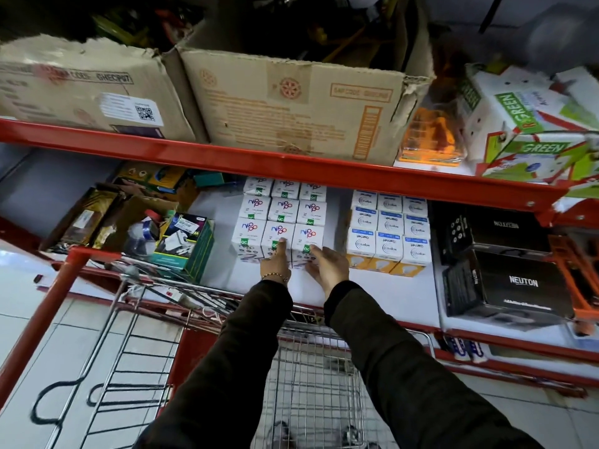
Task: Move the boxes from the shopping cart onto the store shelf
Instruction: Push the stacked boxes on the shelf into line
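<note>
Small white boxes (280, 211) with a colourful logo and green QC stickers stand in a tight block on the white shelf (372, 290), three across and stacked. My left hand (276, 262) rests its fingers on the front middle box. My right hand (327, 264) is open, with its palm against the right side of the front right box (308, 238). Both hands press on the front row without lifting anything. The wire shopping cart (311, 384) stands below my arms, and its basket looks empty from here.
White and blue bulb boxes (387, 231) stand just right of the block, and black Neuton boxes (515, 280) farther right. A box of assorted items (181, 241) sits to the left. A red shelf rail (291, 160) with big cartons (291, 105) hangs overhead.
</note>
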The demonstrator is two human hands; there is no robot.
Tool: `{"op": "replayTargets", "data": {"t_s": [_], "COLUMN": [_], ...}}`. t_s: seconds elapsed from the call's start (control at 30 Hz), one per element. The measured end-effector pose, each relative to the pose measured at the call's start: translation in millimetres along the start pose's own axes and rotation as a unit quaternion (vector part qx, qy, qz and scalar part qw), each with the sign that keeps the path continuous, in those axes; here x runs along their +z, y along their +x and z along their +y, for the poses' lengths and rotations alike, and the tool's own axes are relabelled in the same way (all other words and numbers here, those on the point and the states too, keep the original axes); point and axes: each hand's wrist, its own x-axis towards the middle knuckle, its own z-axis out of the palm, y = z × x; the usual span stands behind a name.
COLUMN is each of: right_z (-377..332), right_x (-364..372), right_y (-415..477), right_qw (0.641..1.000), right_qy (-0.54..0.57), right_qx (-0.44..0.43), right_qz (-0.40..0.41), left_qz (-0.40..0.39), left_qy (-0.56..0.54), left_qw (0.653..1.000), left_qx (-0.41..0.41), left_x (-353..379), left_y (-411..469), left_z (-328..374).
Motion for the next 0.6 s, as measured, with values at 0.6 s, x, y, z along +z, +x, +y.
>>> {"op": "replayTargets", "data": {"t_s": [0.6], "right_z": [4.6], "right_x": [-45.9], "right_y": [-20.8], "right_qw": [0.999], "right_qy": [-0.040], "right_qx": [-0.014], "right_qz": [-0.012], "left_qz": [0.028], "left_qy": [-0.459], "left_qw": [0.873], "left_qx": [-0.162], "left_x": [40.9], "left_y": [-15.4], "left_z": [-1.3]}}
